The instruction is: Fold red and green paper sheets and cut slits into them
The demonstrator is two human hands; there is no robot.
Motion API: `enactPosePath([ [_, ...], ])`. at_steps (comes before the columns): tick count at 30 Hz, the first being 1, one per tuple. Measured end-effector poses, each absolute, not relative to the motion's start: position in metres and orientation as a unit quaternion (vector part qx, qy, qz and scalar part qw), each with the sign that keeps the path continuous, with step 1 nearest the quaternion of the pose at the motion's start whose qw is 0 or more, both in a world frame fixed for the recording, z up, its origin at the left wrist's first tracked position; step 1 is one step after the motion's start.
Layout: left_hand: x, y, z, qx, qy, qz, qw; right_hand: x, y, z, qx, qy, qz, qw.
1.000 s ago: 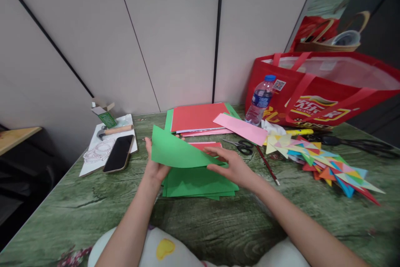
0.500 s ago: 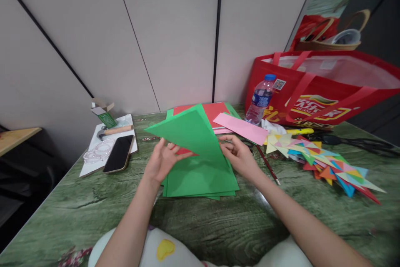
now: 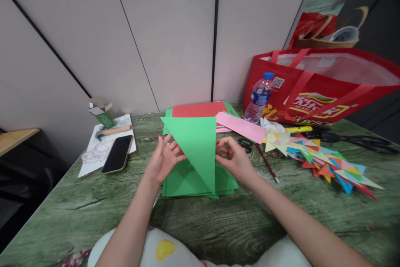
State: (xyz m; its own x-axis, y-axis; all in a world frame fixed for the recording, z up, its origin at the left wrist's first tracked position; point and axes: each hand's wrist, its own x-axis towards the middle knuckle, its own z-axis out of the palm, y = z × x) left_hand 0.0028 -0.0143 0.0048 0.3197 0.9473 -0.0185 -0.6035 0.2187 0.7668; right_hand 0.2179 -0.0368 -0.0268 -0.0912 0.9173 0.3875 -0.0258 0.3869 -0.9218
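Note:
I hold a green paper triangle (image 3: 196, 145) upright above a stack of green sheets (image 3: 184, 181) on the green wood-grain table. My left hand (image 3: 162, 160) grips its left edge with the fingers curled behind the paper. My right hand (image 3: 233, 158) pinches its right edge near the top corner. The triangle's point hangs down toward the stack. Behind it lie red sheets (image 3: 200, 110) and a pink paper strip (image 3: 242, 127).
A heap of folded coloured triangles (image 3: 325, 160) lies at the right, with scissors (image 3: 245, 143), a thin brush (image 3: 267, 163), a water bottle (image 3: 258, 98) and a red bag (image 3: 325, 88). At the left lie a phone (image 3: 118, 153), bead bracelets (image 3: 95, 152), a hammer (image 3: 113, 131) and a small box (image 3: 101, 113).
The green sheet, first held flat over the stack, has been lifted and turned upright into a downward-pointing triangle. Both hands rose and shifted to its side edges.

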Motion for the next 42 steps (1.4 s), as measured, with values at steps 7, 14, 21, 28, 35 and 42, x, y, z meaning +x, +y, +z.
enactPosePath([
  [7, 0.005, -0.017, 0.007, 0.325, 0.283, 0.523, 0.735, 0.223, -0.042, -0.019, -0.397, -0.712, 0.186, 0.548],
  [14, 0.007, -0.019, 0.008, 0.305, 0.266, 0.526, 0.748, 0.222, -0.045, -0.017, -0.333, -0.794, 0.093, 0.5],
  [21, 0.006, -0.023, 0.005, 0.305, 0.289, 0.517, 0.746, 0.219, -0.048, -0.02, -0.332, -0.805, 0.117, 0.477],
  [28, 0.006, -0.024, 0.005, 0.293, 0.304, 0.506, 0.752, 0.219, -0.046, -0.026, -0.426, -0.726, 0.1, 0.53],
  [35, 0.0, -0.023, 0.004, 0.328, 0.371, 0.509, 0.704, 0.23, -0.04, -0.019, -0.462, -0.7, 0.117, 0.532],
  [42, -0.011, -0.023, 0.006, 0.371, 0.383, 0.429, 0.729, 0.25, -0.026, -0.021, -0.485, -0.626, 0.269, 0.549],
])
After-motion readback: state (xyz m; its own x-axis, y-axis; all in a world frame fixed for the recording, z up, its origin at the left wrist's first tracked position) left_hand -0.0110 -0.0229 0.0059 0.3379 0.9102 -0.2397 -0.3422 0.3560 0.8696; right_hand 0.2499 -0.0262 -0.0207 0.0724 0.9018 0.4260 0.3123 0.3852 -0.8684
